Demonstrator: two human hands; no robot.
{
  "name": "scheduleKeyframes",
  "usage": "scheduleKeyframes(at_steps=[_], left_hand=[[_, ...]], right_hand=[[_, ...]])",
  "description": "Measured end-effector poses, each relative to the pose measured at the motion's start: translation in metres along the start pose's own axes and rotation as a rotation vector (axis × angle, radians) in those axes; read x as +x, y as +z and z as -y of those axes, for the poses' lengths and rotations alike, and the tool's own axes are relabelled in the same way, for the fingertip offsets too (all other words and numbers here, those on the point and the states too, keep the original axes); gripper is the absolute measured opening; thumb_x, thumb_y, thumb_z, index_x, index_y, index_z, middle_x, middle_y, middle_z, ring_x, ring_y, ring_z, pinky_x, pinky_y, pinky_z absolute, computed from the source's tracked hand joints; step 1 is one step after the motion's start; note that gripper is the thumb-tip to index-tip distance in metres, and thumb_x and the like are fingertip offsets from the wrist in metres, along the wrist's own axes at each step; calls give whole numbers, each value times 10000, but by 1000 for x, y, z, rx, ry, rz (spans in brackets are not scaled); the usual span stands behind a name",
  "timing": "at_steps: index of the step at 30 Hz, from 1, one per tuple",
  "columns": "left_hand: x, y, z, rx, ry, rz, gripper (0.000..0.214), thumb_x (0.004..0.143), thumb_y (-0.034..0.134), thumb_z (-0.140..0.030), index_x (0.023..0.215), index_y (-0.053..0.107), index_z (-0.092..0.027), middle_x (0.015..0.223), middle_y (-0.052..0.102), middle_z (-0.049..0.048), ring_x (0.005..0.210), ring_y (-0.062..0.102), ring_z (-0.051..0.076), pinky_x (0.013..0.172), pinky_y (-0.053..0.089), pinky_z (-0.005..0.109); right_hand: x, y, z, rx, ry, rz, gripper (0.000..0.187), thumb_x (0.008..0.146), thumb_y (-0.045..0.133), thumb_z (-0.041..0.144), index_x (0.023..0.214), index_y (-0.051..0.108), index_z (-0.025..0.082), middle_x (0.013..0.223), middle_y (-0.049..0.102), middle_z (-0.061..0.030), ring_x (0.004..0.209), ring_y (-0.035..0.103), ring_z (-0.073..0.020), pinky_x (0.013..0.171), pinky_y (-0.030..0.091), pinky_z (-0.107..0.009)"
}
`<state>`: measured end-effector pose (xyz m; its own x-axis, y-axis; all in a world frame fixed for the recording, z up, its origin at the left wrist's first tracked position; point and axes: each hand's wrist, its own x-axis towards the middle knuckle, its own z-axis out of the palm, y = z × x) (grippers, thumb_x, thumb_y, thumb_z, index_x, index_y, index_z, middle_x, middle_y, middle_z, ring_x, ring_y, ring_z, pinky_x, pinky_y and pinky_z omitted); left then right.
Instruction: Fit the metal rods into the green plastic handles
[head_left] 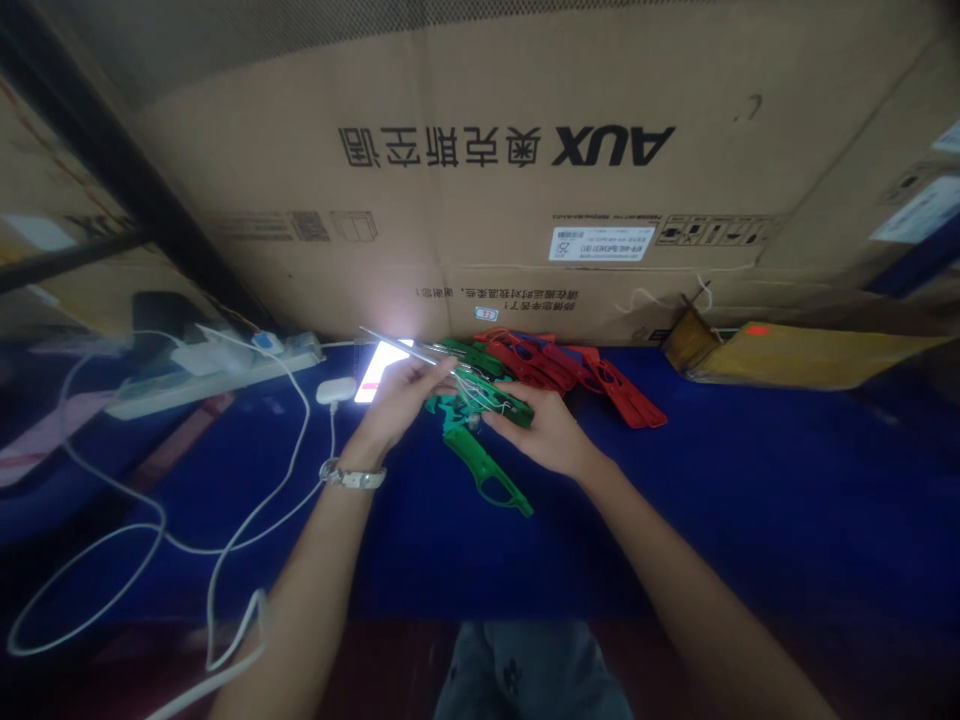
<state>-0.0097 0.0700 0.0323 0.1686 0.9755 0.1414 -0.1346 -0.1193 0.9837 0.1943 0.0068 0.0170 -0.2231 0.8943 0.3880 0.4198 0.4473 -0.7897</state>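
My left hand (401, 400), with a watch on its wrist, is closed in a pinch on a thin metal rod (397, 345) that points up and left. My right hand (544, 430) grips a green plastic clip (499, 400) with wire springs on it. The rod's near end meets the clip between the two hands. Another green clip piece (487, 475) lies on the blue cloth (750, 480) just below the hands.
A pile of red clips (600, 380) lies behind the hands. A lit phone (379, 368), a white earbud case (335, 390), a power strip (217, 375) and white cables (225, 540) are at the left. A big cardboard box (525, 180) stands behind.
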Motion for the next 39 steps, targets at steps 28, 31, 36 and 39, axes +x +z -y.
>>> scheduleKeyframes(at_steps=[28, 31, 36, 39], left_hand=[[3, 6, 12, 64, 200, -32, 342, 720, 839, -473, 809, 744, -157, 789, 704, 24, 640, 610, 113, 600, 530, 242], [3, 3, 10, 81, 183, -19, 376, 716, 835, -503, 826, 744, -155, 780, 699, 27, 632, 615, 120, 606, 542, 252], [3, 3, 11, 86, 154, 10, 435, 766, 771, -581, 849, 731, -156, 708, 660, 24, 641, 624, 141, 617, 556, 270], [1, 6, 11, 73, 144, 34, 444, 788, 745, -594, 865, 745, -157, 734, 660, 30, 669, 626, 142, 627, 556, 266]], right_hand=[[2, 2, 1, 86, 144, 2, 351, 951, 566, 426, 1112, 719, 154, 631, 647, 17, 477, 527, -107, 534, 433, -236], [2, 1, 2, 56, 136, -1, 356, 958, 556, 415, 1128, 720, 149, 639, 663, 10, 496, 540, -115, 546, 436, -238], [3, -1, 3, -13, 83, -11, 300, 975, 527, 366, 1070, 735, 173, 646, 679, 9, 579, 607, -138, 609, 453, -246], [3, -1, 1, -12, 81, -21, 287, 972, 526, 353, 1076, 734, 185, 645, 684, 7, 594, 626, -153, 622, 472, -260]])
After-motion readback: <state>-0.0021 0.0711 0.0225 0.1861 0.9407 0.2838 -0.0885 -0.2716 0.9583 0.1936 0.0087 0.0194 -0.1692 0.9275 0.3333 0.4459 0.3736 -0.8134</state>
